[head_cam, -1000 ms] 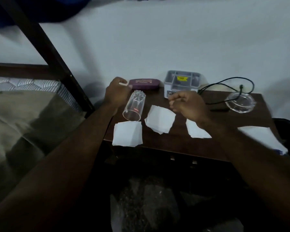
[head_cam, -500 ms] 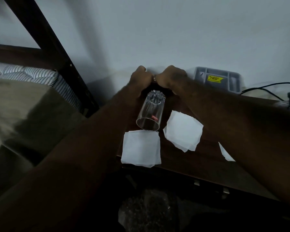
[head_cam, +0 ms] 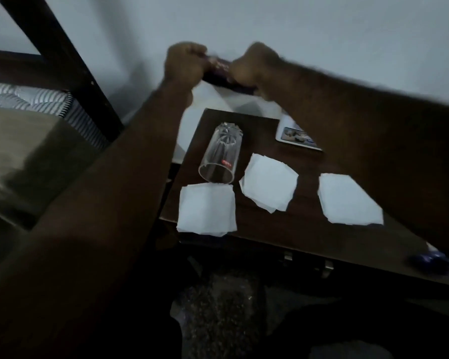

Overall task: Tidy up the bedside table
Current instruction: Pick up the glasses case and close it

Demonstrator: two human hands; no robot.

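**Both hands on purple case, lifted off counter**

L hand (head_cam: pixel 184 63) & R hand (head_cam: pixel 252 66) each curled tight around one end of a dark purple case (head_cam: pixel 219 73), held up in front of the wall, above the counter's back edge. Case blurred; can't tell if lid is open or closed.

On the dark wood counter (head_cam: pixel 283 234): clear glass (head_cam: pixel 219 154) lying on its side, mouth toward the camera, red label up. Its rim just touches the top of a white napkin (head_cam: pixel 206 209) at the front-left corner. 2nd napkin (head_cam: pixel 268 185) just right of the glass, 3rd (head_cam: pixel 347 200) further right, partly under the R forearm. Grey organiser (head_cam: pixel 296 137) at back, mostly hidden by that arm. Blue blurred thing (head_cam: pixel 430 259) at the counter's front-right edge, can't tell what.

Bed (head_cam: pixel 36 141) w/ dark frame to the left.
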